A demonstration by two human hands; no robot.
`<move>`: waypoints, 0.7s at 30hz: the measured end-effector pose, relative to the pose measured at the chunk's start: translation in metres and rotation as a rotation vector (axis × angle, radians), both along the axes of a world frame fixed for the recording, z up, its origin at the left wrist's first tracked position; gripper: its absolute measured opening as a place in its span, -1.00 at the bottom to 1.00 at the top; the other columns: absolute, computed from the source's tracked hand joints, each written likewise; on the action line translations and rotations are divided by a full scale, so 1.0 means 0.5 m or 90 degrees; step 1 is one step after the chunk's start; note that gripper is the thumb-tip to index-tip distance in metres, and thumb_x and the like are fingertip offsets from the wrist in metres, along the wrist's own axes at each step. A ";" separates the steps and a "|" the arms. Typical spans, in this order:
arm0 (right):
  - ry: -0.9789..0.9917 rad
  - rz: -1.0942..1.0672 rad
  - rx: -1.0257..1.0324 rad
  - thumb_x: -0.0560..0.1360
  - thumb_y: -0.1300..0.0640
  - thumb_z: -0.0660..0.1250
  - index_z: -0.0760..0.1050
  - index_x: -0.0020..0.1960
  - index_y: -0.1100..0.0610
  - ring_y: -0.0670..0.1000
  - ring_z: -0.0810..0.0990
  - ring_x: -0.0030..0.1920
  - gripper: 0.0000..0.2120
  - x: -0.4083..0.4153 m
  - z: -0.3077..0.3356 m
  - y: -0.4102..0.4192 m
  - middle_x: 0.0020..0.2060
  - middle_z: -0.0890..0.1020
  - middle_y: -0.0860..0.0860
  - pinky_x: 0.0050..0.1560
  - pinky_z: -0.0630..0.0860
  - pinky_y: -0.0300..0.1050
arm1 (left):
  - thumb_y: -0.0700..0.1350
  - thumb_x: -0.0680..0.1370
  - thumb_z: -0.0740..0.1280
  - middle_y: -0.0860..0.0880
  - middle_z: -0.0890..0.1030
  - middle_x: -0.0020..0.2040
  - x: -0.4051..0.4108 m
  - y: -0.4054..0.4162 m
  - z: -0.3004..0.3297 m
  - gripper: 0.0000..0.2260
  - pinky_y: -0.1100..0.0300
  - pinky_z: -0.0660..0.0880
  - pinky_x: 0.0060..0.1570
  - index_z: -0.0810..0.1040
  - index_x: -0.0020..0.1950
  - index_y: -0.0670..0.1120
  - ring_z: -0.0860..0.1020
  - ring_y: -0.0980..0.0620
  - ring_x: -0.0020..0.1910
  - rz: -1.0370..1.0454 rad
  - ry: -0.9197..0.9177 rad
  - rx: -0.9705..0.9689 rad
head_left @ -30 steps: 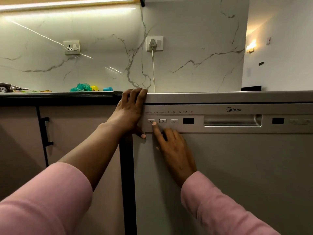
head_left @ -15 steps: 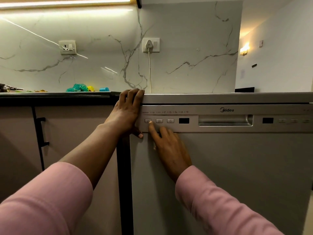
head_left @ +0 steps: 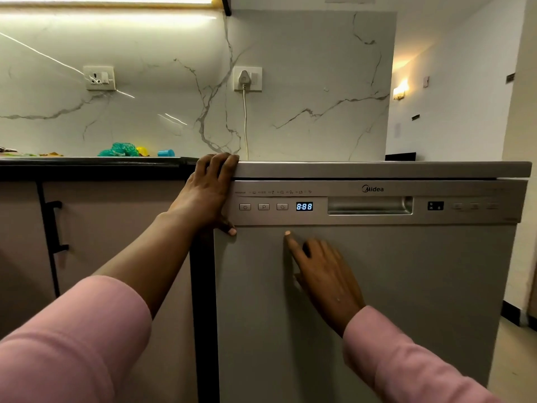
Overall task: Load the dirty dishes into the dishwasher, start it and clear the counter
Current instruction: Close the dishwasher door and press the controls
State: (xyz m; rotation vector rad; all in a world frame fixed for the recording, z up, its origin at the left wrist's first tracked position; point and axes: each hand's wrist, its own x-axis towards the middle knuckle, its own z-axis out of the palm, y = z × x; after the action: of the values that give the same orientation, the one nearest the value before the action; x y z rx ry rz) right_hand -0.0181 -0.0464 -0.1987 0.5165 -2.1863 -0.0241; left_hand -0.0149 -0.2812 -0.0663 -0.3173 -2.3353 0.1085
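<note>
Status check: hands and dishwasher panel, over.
Left hand grips dishwasher top corner. Right hand below panel, index finger out, off the buttons. Display lit, 8:88. Door shut, nothing blocking.

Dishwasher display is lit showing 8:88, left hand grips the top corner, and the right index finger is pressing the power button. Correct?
Not quite. In the head view the right hand points its index finger at the door below the control strip, off the power button. The display does read 8:88, and the left hand grips the dishwasher top corner.
</note>
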 end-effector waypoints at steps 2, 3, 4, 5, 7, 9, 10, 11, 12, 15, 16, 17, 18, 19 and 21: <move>-0.029 0.001 0.003 0.20 0.07 0.59 0.23 0.48 0.11 0.06 0.52 -0.15 -0.06 -0.002 -0.006 0.002 -0.07 0.54 0.11 -0.22 0.48 -0.15 | 0.15 0.09 0.65 -0.08 0.09 0.50 0.001 0.001 -0.001 0.25 -0.12 0.21 0.42 -0.05 0.56 -0.08 0.04 -0.12 0.46 -0.005 0.006 0.002; -0.043 0.005 0.004 0.21 0.09 0.59 0.18 0.50 0.10 0.06 0.52 -0.15 -0.03 -0.005 -0.009 0.004 -0.05 0.53 0.11 -0.22 0.48 -0.15 | 0.15 0.09 0.65 -0.08 0.09 0.49 0.002 0.001 -0.001 0.25 -0.12 0.21 0.42 -0.04 0.56 -0.08 0.04 -0.12 0.46 -0.007 0.007 0.004; -0.053 0.009 0.005 0.20 0.11 0.59 0.15 0.50 0.10 0.06 0.51 -0.15 -0.01 -0.007 -0.012 0.005 -0.05 0.52 0.12 -0.24 0.48 -0.15 | 0.14 0.09 0.65 -0.08 0.10 0.50 0.003 0.001 -0.002 0.25 -0.12 0.22 0.42 -0.04 0.56 -0.09 0.05 -0.12 0.46 -0.008 0.007 0.005; -0.058 0.010 0.006 0.17 0.13 0.60 0.14 0.51 0.10 0.07 0.51 -0.16 0.02 -0.010 -0.013 0.006 -0.05 0.51 0.12 -0.25 0.47 -0.16 | 0.14 0.09 0.65 -0.08 0.10 0.50 0.003 0.001 -0.002 0.25 -0.12 0.22 0.42 -0.04 0.56 -0.09 0.05 -0.12 0.46 -0.008 0.008 0.004; -0.070 0.002 0.011 0.11 0.16 0.62 0.14 0.51 0.12 0.07 0.51 -0.16 0.08 -0.015 -0.018 0.007 -0.05 0.50 0.11 -0.28 0.47 -0.16 | 0.14 0.09 0.65 -0.08 0.10 0.50 0.003 0.000 -0.003 0.25 -0.12 0.23 0.42 -0.04 0.56 -0.09 0.05 -0.12 0.46 -0.008 0.012 0.003; -0.090 0.003 0.018 0.15 0.19 0.60 0.05 0.53 0.10 0.08 0.49 -0.11 0.10 -0.018 -0.020 0.005 0.00 0.47 0.12 -0.24 0.49 -0.15 | 0.14 0.08 0.65 -0.08 0.11 0.50 0.002 0.000 -0.003 0.25 -0.13 0.24 0.42 -0.03 0.56 -0.09 0.06 -0.13 0.47 -0.009 0.015 0.005; -0.101 0.006 0.022 0.19 0.20 0.58 -0.01 0.54 0.08 0.09 0.49 -0.07 0.10 -0.019 -0.021 0.004 0.04 0.46 0.13 -0.20 0.50 -0.14 | 0.14 0.08 0.66 -0.08 0.11 0.50 0.002 -0.001 -0.003 0.25 -0.13 0.24 0.41 -0.03 0.56 -0.09 0.06 -0.13 0.47 -0.010 0.017 0.006; -0.106 0.010 0.025 0.22 0.22 0.57 -0.05 0.54 0.07 0.10 0.48 -0.05 0.10 -0.021 -0.022 0.004 0.06 0.45 0.13 -0.17 0.51 -0.12 | 0.14 0.08 0.66 -0.08 0.10 0.50 0.002 -0.001 -0.003 0.25 -0.13 0.24 0.41 -0.03 0.56 -0.09 0.05 -0.13 0.47 -0.009 0.017 0.005; -0.105 0.013 0.025 0.22 0.23 0.57 -0.05 0.54 0.07 0.11 0.48 -0.04 0.09 -0.022 -0.023 0.005 0.07 0.45 0.14 -0.17 0.51 -0.11 | 0.14 0.08 0.66 -0.08 0.10 0.50 0.000 -0.001 -0.004 0.25 -0.12 0.24 0.41 -0.03 0.56 -0.09 0.05 -0.12 0.47 -0.009 0.015 0.004; -0.111 0.017 0.017 0.24 0.25 0.55 -0.08 0.54 0.06 0.13 0.48 -0.03 0.09 -0.025 -0.024 0.005 0.08 0.45 0.15 -0.15 0.52 -0.09 | 0.16 0.08 0.65 -0.08 0.10 0.50 -0.002 0.000 -0.004 0.25 -0.13 0.22 0.41 -0.02 0.56 -0.09 0.04 -0.13 0.47 -0.013 0.015 0.009; -0.116 0.025 0.017 0.27 0.25 0.53 -0.12 0.54 0.04 0.13 0.47 0.00 0.08 -0.025 -0.025 0.005 0.10 0.43 0.15 -0.12 0.52 -0.08 | 0.16 0.09 0.65 -0.08 0.10 0.50 -0.002 0.001 -0.004 0.24 -0.14 0.22 0.42 -0.02 0.56 -0.08 0.04 -0.13 0.47 -0.016 0.014 0.015; -0.118 0.034 0.017 0.30 0.24 0.51 -0.17 0.53 0.03 0.13 0.46 0.03 0.07 -0.025 -0.025 0.006 0.14 0.42 0.16 -0.08 0.52 -0.08 | 0.17 0.10 0.64 -0.08 0.10 0.50 -0.003 0.002 -0.003 0.23 -0.14 0.22 0.43 -0.02 0.56 -0.08 0.04 -0.13 0.47 -0.018 0.014 0.020; -0.121 0.039 0.017 0.34 0.23 0.49 -0.21 0.53 0.01 0.13 0.44 0.07 0.06 -0.023 -0.026 0.005 0.17 0.39 0.16 -0.04 0.51 -0.07 | 0.17 0.11 0.64 -0.08 0.10 0.50 -0.002 0.002 -0.003 0.22 -0.13 0.21 0.43 -0.02 0.56 -0.08 0.04 -0.13 0.47 -0.020 0.014 0.023; -0.122 0.043 0.016 0.37 0.22 0.47 -0.24 0.52 0.00 0.13 0.43 0.10 0.05 -0.023 -0.027 0.005 0.20 0.37 0.16 0.00 0.51 -0.07 | 0.17 0.12 0.63 -0.08 0.10 0.50 -0.002 0.003 -0.003 0.21 -0.13 0.21 0.43 -0.02 0.56 -0.08 0.04 -0.13 0.47 -0.022 0.015 0.024; -0.112 0.039 0.018 0.36 0.22 0.48 -0.25 0.53 0.01 0.13 0.43 0.11 0.06 -0.021 -0.026 0.005 0.21 0.37 0.16 0.01 0.52 -0.07 | 0.18 0.14 0.63 -0.08 0.10 0.49 -0.002 0.003 -0.003 0.20 -0.12 0.20 0.43 -0.02 0.56 -0.08 0.04 -0.12 0.46 -0.025 0.016 0.028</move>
State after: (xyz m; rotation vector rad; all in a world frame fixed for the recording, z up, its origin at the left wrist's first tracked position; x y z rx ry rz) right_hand -0.0288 -0.0441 -0.2117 0.6213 -2.3428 0.0249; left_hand -0.0161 -0.2797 -0.0675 -0.3387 -2.3021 0.0415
